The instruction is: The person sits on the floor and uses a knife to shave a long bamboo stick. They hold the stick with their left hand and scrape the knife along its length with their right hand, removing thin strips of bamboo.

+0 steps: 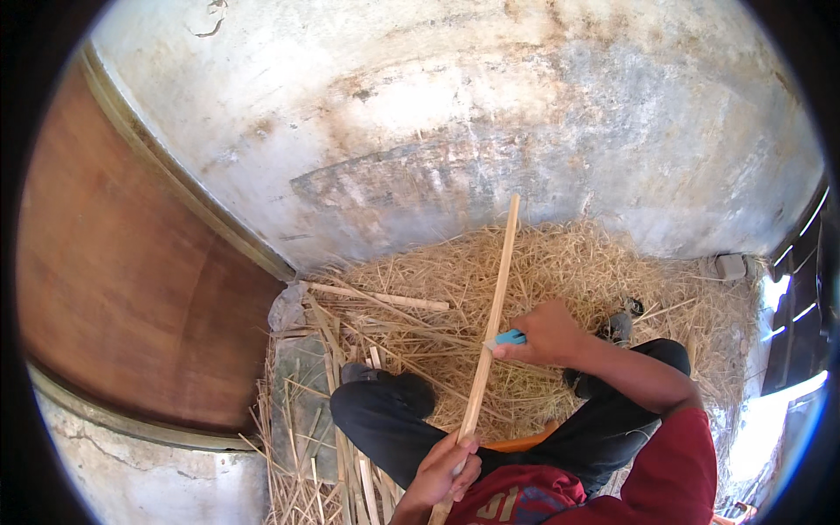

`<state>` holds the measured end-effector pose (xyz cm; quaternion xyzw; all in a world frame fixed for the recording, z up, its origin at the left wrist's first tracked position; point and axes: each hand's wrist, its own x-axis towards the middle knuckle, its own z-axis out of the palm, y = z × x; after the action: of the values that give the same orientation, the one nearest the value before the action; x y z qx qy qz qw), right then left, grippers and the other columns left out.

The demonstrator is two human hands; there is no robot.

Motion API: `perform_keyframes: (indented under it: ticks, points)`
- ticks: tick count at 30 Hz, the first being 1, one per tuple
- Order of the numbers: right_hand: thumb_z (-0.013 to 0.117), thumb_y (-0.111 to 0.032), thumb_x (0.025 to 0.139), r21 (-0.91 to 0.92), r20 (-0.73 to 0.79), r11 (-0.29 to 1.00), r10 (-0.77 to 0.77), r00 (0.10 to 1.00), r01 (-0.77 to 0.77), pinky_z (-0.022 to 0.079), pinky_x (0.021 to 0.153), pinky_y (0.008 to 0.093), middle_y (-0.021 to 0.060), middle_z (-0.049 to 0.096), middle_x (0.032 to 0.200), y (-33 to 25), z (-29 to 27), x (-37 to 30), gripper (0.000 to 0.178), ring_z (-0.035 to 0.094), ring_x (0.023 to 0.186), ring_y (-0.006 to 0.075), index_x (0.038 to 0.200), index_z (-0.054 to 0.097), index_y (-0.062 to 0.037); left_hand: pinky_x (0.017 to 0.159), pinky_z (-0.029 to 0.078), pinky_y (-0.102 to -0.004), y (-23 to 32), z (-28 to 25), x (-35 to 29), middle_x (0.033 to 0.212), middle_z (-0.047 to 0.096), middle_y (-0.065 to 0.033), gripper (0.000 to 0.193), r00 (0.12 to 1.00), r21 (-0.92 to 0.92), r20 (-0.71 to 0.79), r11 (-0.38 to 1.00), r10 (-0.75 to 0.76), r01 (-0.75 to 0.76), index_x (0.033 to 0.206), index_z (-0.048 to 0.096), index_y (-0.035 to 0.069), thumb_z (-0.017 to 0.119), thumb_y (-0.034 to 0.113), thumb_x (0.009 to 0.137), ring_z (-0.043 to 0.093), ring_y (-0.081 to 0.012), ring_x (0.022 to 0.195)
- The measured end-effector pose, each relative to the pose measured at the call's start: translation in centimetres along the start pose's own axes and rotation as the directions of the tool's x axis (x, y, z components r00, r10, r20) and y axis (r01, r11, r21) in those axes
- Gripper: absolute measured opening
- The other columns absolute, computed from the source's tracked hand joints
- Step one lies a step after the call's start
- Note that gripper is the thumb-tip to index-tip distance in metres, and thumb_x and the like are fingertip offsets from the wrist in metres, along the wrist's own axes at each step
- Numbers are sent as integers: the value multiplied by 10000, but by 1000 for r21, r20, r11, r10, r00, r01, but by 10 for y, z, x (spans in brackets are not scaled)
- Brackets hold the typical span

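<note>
A long pale strip of split bamboo or wood (498, 302) runs from my lap up toward the wall, tilted slightly right at its far end. Near its lower end, my left hand (446, 470) is closed around it. My right hand (547, 334) grips a utility knife with a light blue handle (511, 338). The knife's blade rests against the strip's right side, around its middle. Part of the strip's lower end is hidden by my left hand.
Straw-like shavings (577, 262) cover the floor by the stained wall (525, 114). Several loose strips (367, 490) lie at my left, beside a stone slab (302, 385). A brown door panel (140, 280) stands at far left. A small grey block (731, 267) sits at right.
</note>
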<state>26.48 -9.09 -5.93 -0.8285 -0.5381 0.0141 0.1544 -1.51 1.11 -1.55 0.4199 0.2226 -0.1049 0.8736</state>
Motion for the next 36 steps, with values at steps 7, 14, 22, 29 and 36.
perform_keyframes:
  ticks: [7,14,22,29,36]
  points:
    - [520,-800,702,-31,-193,999,-38,981,33,386,401,390,55,464,440,33,1,22,718,500,388,242,511,509,-108,375,278,-226,10,8,4,469,321,4,228,999,105,-47,994,6,-1,930,415,85,376,294,1011,292,-101,356]
    - [471,-816,728,-88,-366,991,65,928,-105,409,406,364,41,465,439,79,9,42,731,511,405,213,561,580,-113,347,296,-213,2,5,0,493,334,0,240,1000,41,16,999,-5,4,922,394,89,360,304,1021,313,-89,381]
    - [311,-803,818,27,-303,834,532,791,-550,486,529,365,82,585,559,169,-16,48,821,622,597,215,711,678,-77,396,285,-211,1,32,-23,537,361,32,205,949,32,-173,962,-263,272,1016,451,94,435,297,992,340,-71,428]
    - [384,-766,827,272,-183,674,737,650,-687,492,759,449,246,650,816,193,-45,14,834,642,796,336,835,676,15,375,286,-182,-29,-7,-34,566,398,50,291,991,-49,-135,999,5,-11,1182,484,71,463,292,993,358,-43,415]
    - [482,-751,785,144,-71,990,14,997,-3,481,547,445,92,579,541,-2,-26,-4,699,604,512,283,707,662,-80,394,321,-202,10,9,-11,526,389,-22,380,996,169,-80,986,24,-10,1256,433,29,333,317,1028,345,-88,400]
